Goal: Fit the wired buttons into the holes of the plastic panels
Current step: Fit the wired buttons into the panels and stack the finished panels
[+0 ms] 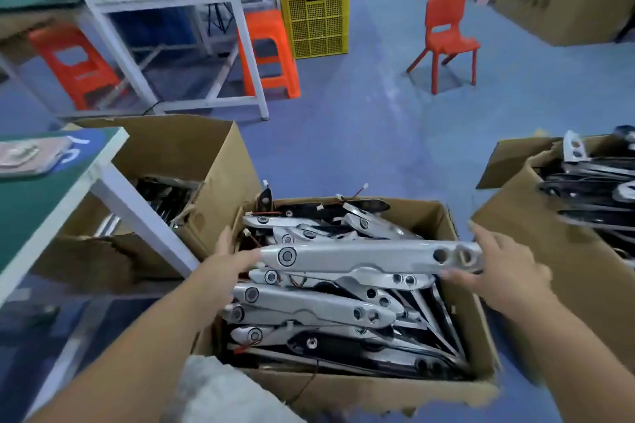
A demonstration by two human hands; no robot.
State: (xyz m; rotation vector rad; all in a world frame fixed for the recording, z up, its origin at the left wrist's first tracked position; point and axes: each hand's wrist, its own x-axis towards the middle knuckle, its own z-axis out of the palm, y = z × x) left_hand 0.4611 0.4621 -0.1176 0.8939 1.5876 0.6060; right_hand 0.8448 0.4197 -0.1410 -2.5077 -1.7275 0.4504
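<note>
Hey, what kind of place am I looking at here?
Probably a small factory assembly floor: cardboard boxes packed with silver plastic panels, a green-topped workbench, and stacked plastic crates beside stools.

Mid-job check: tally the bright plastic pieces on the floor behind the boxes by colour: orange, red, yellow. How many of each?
orange stools: 2
red chair: 1
yellow crate: 1
Total: 4
</note>
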